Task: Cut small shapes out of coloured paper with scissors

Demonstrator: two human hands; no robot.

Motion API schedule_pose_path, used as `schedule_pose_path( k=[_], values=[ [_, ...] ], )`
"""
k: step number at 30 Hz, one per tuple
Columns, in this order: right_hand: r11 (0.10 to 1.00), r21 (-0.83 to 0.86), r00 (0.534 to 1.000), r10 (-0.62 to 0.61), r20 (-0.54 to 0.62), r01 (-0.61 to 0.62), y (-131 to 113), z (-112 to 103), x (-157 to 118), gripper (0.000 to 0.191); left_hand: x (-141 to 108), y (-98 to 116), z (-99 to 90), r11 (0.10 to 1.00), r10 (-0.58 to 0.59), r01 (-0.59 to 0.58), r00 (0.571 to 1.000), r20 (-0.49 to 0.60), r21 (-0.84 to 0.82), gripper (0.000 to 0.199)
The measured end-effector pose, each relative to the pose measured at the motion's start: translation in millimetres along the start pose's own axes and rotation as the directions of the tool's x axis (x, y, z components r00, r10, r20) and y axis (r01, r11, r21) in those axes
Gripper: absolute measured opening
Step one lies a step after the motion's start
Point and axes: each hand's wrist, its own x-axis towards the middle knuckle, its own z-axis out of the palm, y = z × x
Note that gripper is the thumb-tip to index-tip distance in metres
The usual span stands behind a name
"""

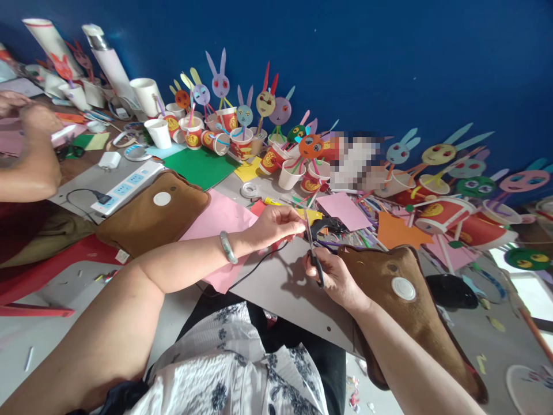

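Observation:
My right hand [339, 279] is wrapped round the black handles of a pair of scissors [318, 270], whose blades point up and away from me. Just left of the blades, my left hand [276, 226] is closed in a pinch. What sits between its fingertips is too small to make out. A yellow scrap of paper [314, 214] shows directly behind the blades. Beneath my left forearm lies pink paper [228, 218], partly covered by the arm.
Paper cups [291, 174] holding rabbit-faced figures line the blue wall. Brown cushions [151, 210] [400, 294] lie on both sides. A power strip [127, 187], green paper [201, 167] and a tape roll [249, 190] are left of centre. A co-worker's arm [32, 164] reaches in at left.

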Motion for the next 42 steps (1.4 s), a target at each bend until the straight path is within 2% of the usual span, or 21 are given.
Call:
schedule_pose_path(
  k=[5, 19, 30, 36, 42],
  values=[
    [1.0, 0.015, 1.0, 0.008, 0.017, -0.008, -4.0, -0.6, 0.5, 0.068, -0.7, -0.3, -0.7, 0.999, -0.044, 0.043, 0.999, 0.011, 0.028, 0.021],
    [0.999, -0.034, 1.0, 0.019, -0.005, -0.019, 0.4, -0.9, -1.4, 0.072, -0.1, -1.1, -1.0, 1.0, 0.019, -0.019, 1.0, -0.004, 0.017, 0.024],
    [0.999, -0.029, 1.0, 0.024, -0.006, -0.024, -2.2, -1.4, -1.0, 0.071, -1.3, 3.0, 0.3, 0.999, 0.023, -0.023, 0.999, -0.024, 0.024, 0.021],
    [0.999, -0.036, 1.0, 0.01, -0.01, -0.01, -1.8, -1.4, -0.8, 0.071, -0.6, 0.6, -1.3, 0.999, 0.051, -0.051, 0.998, -0.029, -0.001, 0.021],
    [1.0, -0.023, 1.0, 0.006, -0.012, -0.006, -1.8, -1.0, -0.6, 0.07, 1.1, -2.4, -2.1, 0.999, 0.032, -0.033, 0.998, -0.051, -0.016, 0.021]
  ],
)
